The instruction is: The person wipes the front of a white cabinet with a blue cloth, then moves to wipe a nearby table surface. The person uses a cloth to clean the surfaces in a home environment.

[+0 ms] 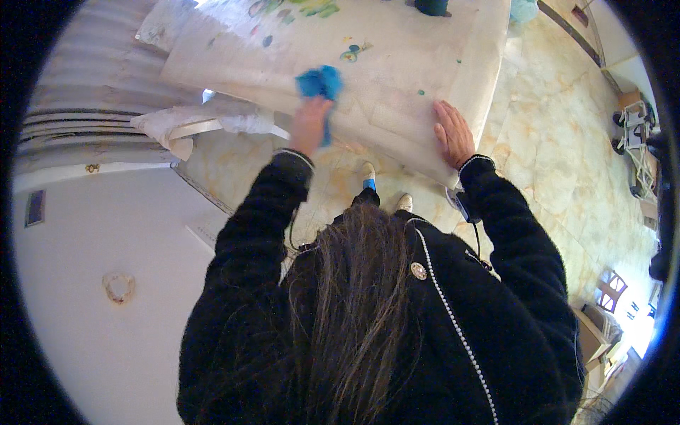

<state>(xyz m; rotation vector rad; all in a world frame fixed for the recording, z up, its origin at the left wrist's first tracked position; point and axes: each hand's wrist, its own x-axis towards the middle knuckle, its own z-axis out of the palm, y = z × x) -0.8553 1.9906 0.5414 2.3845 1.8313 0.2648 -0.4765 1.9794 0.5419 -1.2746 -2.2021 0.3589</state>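
Observation:
A bright blue cloth (pixel 320 83) is bunched in my left hand (pixel 310 126), which is smeared by motion at the near edge of a table. Part of the cloth hangs below the fingers. My right hand (pixel 454 133) lies flat near the table's right corner, fingers together and stretched out, holding nothing. The table is spread with a pale tablecloth (pixel 397 85) with a leafy green and blue print.
A dark green container (pixel 432 7) stands at the table's far edge. White fabric over a pale frame (pixel 205 124) juts out at the left, near grey curtains (pixel 78 78). A folding cart (pixel 634 134) stands on the marbled floor (pixel 545 134) at the right.

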